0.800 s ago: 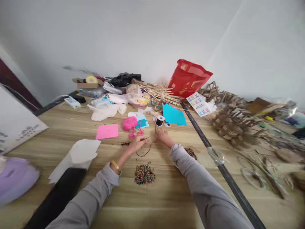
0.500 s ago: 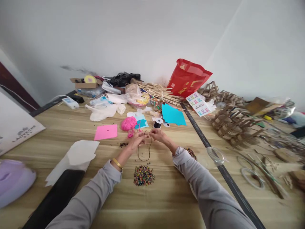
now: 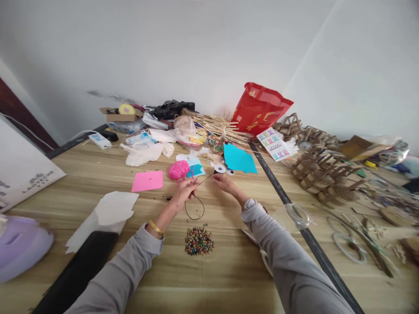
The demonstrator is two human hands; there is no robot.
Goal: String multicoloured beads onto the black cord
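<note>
A thin dark cord (image 3: pixel 203 211) hangs in a loop under my left hand (image 3: pixel 186 191), whose fingers are pinched on it. One stretch of the cord runs up to my right hand (image 3: pixel 223 182), also closed on it, beside a spool with a white top (image 3: pixel 219 168). Below the loop lies a pile of small multicoloured beads (image 3: pixel 199 240), with a few loose ones above it. A ball of pink yarn (image 3: pixel 178 169) sits just behind my left hand.
Pink paper (image 3: pixel 147 181), white paper (image 3: pixel 114 209) and a black case (image 3: pixel 78 270) lie to the left. Scissors (image 3: pixel 266 257) are partly under my right sleeve. Blue paper (image 3: pixel 240 158), a red bag (image 3: pixel 260 109) and woven baskets (image 3: pixel 324 179) stand or lie farther back and right.
My hands have moved apart, the left one a little down and left, the right one right and nearer the spool. The cord between them is now stretched straighter, and the scissors have come into view.
</note>
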